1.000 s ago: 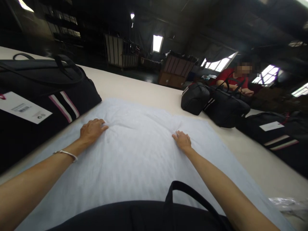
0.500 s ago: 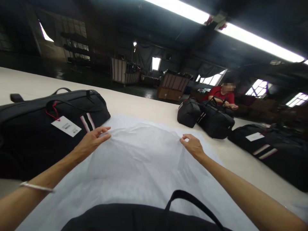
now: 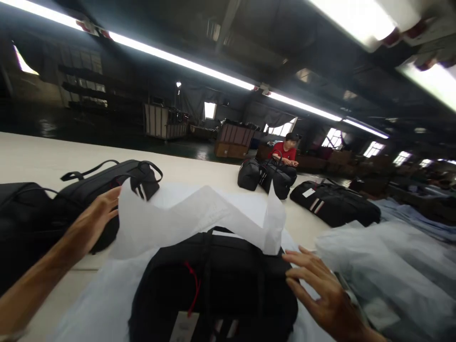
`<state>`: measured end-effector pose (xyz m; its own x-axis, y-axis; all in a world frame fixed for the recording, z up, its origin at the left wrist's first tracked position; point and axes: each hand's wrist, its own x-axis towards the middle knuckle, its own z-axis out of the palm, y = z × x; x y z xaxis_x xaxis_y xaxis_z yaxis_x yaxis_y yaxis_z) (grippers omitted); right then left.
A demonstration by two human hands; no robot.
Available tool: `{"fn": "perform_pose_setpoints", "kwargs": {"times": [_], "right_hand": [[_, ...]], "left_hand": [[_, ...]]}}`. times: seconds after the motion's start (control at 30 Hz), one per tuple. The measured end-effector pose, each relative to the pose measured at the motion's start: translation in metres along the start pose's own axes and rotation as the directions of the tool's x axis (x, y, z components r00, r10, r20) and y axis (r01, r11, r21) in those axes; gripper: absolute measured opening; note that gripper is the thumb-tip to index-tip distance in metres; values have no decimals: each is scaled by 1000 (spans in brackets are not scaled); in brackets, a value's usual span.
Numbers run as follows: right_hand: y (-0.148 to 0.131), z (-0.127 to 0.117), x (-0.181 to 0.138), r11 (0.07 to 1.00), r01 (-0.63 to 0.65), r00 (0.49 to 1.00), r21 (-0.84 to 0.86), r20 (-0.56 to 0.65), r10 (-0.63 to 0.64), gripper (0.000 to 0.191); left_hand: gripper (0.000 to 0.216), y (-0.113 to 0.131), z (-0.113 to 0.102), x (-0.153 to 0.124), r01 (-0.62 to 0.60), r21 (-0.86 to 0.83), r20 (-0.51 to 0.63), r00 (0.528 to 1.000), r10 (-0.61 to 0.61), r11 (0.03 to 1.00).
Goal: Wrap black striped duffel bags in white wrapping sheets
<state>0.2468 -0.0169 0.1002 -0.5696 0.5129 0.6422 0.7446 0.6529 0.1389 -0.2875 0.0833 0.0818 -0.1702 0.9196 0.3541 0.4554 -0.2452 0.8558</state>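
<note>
A black duffel bag (image 3: 213, 280) with a red cord and a paper tag lies in front of me on a sheet of white tissue paper (image 3: 185, 218). The paper's far edge stands lifted over the bag's far side. My left hand (image 3: 93, 219) holds the paper's left raised corner, fingers closed on it. My right hand (image 3: 313, 285) has its fingers spread beside the bag's right end, just below the paper's right raised corner and not gripping it.
Black bags (image 3: 110, 185) lie on the long cream table (image 3: 42, 156) at my left. Further black bags (image 3: 333, 204) lie at the right, where a person in a red top (image 3: 285, 152) works. Clear plastic wrapping (image 3: 388, 266) is piled at my right.
Both hands have lifted the far edge of the white paper up and pulled it toward me over the black bag. My view has tilted up and the bag now fills the foreground.
</note>
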Motion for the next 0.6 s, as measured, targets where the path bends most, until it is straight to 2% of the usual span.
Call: {"fn": "perform_pose_setpoints", "kwargs": {"times": [0.07,0.13,0.2,0.27,0.33,0.4,0.47,0.5,0.6], "right_hand": [[4,-5,30,998,-61,990,-1,-131,60,27],[16,-10,67,994,-71,989,-89,-133,59,53],[33,-13,100,975,-23,999,-219,31,30,79],[50,-12,122,959,20,967,-282,248,53,90],[63,-7,131,963,-15,896,-271,424,133,80],[70,-2,132,963,-85,822,-257,527,213,47],[72,-4,129,956,-131,798,-261,545,258,16],[70,-8,126,955,-139,804,-263,534,263,11],[57,-28,115,961,-143,838,-236,488,245,14]], "left_hand": [[92,49,18,29,-20,-209,240,968,72,978],[86,91,39,46,14,-313,485,862,146,950],[80,120,57,48,42,-322,652,734,189,946],[72,136,68,40,27,-279,734,650,195,960],[64,141,72,27,-18,-163,791,596,142,986],[60,142,70,13,-64,-15,835,548,48,998],[58,141,65,1,-109,107,844,536,-33,988],[56,142,62,-5,-127,146,831,553,-52,981],[53,148,51,-15,-146,188,762,645,-51,971]]}}
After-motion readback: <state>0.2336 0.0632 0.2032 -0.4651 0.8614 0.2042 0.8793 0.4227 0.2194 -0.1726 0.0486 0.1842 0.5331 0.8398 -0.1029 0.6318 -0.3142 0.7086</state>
